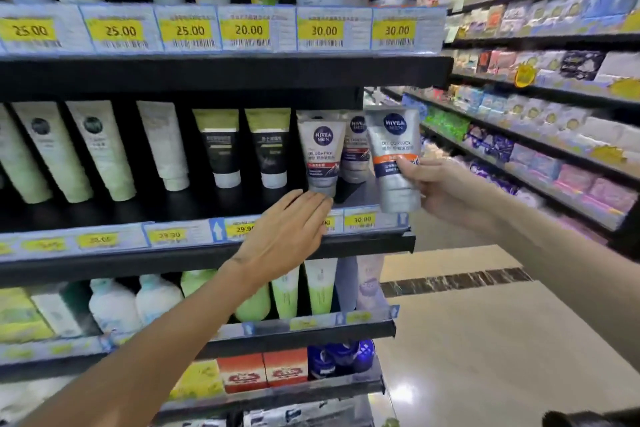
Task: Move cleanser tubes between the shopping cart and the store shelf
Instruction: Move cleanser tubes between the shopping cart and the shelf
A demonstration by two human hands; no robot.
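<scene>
Our right hand [446, 191] grips a silver cleanser tube [394, 156], cap down, at the shelf's [173, 253] right end, just beside two like tubes [323, 152] standing on it. Our left hand [284, 236] lies flat, fingers straight, fingertips at the nearer standing tube's cap. Price tags [360, 220] line the shelf edge.

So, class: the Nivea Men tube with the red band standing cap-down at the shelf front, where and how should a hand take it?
Pinch the red-band tube across its flat mid-body, coming from the open aisle-facing front. The left hand hovers below its cap; neighbouring tubes crowd its sides.
</scene>
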